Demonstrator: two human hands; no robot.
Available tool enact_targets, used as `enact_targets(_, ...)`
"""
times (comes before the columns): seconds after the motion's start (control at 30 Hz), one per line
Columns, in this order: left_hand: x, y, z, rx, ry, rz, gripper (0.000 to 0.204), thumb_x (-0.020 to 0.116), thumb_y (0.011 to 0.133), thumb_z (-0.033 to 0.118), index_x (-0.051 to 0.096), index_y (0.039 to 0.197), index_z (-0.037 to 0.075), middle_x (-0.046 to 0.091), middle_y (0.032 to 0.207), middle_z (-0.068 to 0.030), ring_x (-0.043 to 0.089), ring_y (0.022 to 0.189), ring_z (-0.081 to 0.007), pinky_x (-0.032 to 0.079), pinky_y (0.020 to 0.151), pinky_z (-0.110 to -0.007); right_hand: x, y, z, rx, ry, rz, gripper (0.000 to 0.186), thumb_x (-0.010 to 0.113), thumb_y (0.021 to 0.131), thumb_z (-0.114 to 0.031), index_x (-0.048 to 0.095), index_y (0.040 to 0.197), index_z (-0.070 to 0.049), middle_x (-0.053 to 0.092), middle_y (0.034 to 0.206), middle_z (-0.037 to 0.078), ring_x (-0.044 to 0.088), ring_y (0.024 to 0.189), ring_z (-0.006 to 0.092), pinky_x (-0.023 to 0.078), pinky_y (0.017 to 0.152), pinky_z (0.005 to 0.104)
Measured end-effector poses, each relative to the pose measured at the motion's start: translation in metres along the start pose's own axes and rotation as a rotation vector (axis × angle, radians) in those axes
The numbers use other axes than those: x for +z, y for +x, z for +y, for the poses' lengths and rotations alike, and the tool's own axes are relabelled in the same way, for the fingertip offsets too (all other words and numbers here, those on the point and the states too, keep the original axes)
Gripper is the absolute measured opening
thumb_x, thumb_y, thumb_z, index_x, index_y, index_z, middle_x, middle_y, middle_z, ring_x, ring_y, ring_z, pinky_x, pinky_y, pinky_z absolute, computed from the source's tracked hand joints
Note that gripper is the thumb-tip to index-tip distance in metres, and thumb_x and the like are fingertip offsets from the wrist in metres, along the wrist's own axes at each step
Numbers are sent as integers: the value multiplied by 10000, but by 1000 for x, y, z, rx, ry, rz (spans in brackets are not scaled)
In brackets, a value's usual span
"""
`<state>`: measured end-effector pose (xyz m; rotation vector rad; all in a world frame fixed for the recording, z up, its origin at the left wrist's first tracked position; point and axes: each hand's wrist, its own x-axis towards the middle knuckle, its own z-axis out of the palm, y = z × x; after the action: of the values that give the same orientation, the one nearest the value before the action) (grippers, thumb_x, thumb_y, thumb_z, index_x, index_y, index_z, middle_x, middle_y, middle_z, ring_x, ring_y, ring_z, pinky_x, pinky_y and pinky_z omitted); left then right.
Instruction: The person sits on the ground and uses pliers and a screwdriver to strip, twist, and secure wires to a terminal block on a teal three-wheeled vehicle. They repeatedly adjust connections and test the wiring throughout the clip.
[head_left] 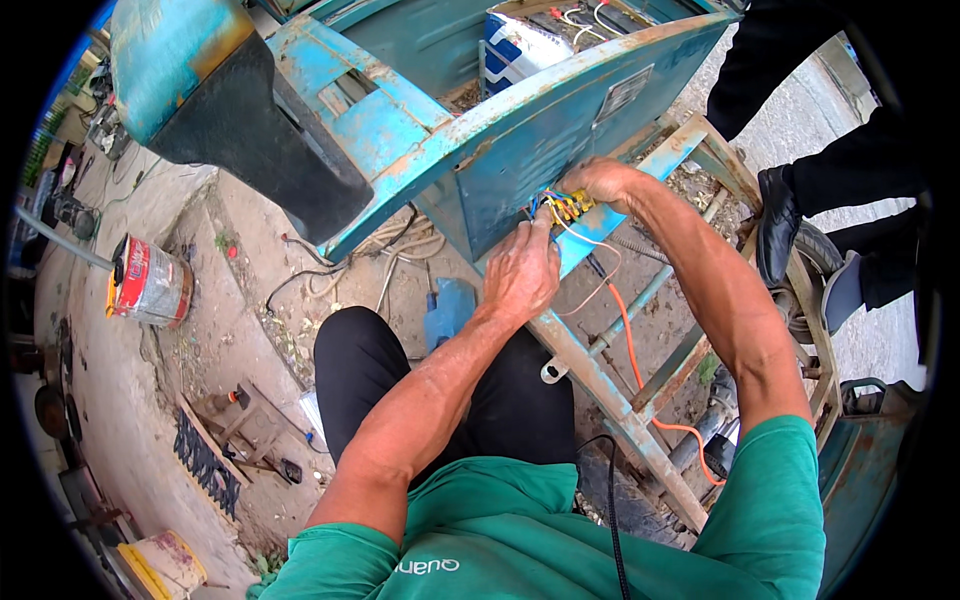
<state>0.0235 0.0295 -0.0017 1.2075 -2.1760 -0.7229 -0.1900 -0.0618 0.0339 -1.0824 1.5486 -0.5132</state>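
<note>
Both hands work at the yellow terminal block (570, 206) on the blue cabinet (540, 140) wall, the left hand (520, 272) at 7 o'clock of it with fingers pinching thin wires (590, 243), the right hand (600, 180) at 1 o'clock, fingers closed on the block.

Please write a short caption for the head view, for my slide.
Both hands, left and right, work on a yellow wire connector at a rusty blue metal box.
</note>
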Motion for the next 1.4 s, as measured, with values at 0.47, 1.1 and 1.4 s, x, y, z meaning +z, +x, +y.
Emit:
enact_targets(0.47,8,-4,-1,17,127,66,580,599,943,213,486,1468,-6,660,1074,-223,676,981,-406,526,861,-528,18,12,13,-61,-107,254,276,781,791,-194,731,804,78,705,806,120,610,681,176,504,642,397)
enact_targets(1.1,1,-2,-1,21,-5,-9,609,603,939,180,443,1481,-44,625,1128,-272,667,1022,-459,531,903,-547,4,5,8,-30,33,5,186,735,866,-87,778,953,72,762,926,133,692,801,200,554,724,372)
enact_targets(1.4,-1,-1,2,-24,62,-18,603,596,941,210,433,1472,-25,664,1110,-270,673,1028,-462,528,914,-552,26,-9,-8,-55,-270,273,383,782,770,-282,745,823,96,726,813,189,651,734,236,527,723,405)
